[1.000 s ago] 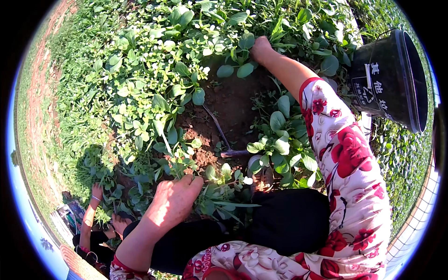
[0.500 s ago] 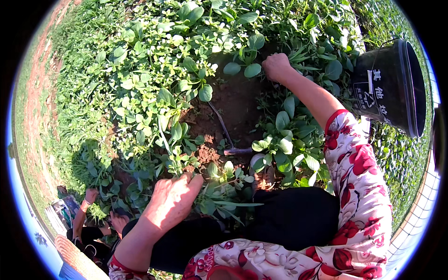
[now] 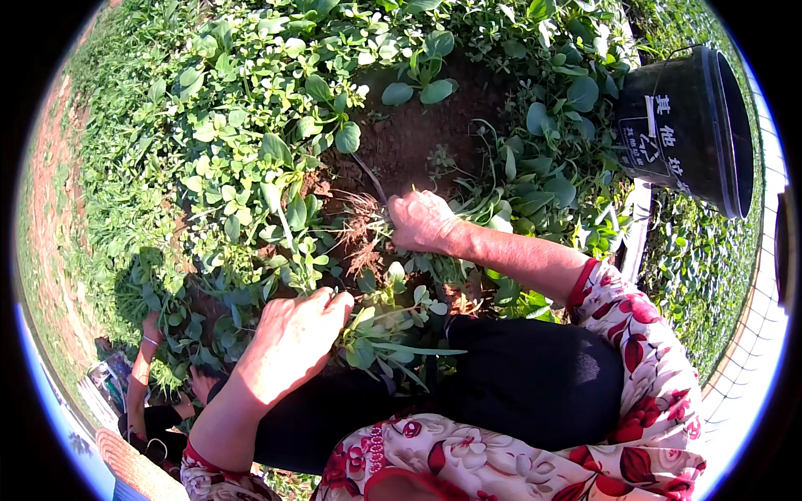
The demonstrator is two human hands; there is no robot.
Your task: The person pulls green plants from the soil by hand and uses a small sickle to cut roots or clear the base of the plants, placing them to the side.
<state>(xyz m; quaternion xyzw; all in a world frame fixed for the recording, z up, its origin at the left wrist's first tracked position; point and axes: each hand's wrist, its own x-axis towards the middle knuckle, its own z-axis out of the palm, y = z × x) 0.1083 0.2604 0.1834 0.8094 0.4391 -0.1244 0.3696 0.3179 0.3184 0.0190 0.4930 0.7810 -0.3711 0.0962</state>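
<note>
The right hand [image 3: 422, 221], stretched to the far leaves a second ago, is now drawn back with fingers closed on a rooted plant [image 3: 368, 221] above bare soil [image 3: 409, 134]; the uprooting appears done. A leafy bunch [image 3: 376, 330] is gripped by the left hand [image 3: 292, 342].

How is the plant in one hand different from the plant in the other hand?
The left hand holds a leafy green bunch, leaves pointing right, close to the lap. The right hand grips a pulled weed showing tangled brown roots, farther out over the bare soil. Both are uprooted plants gripped in closed hands.
</note>
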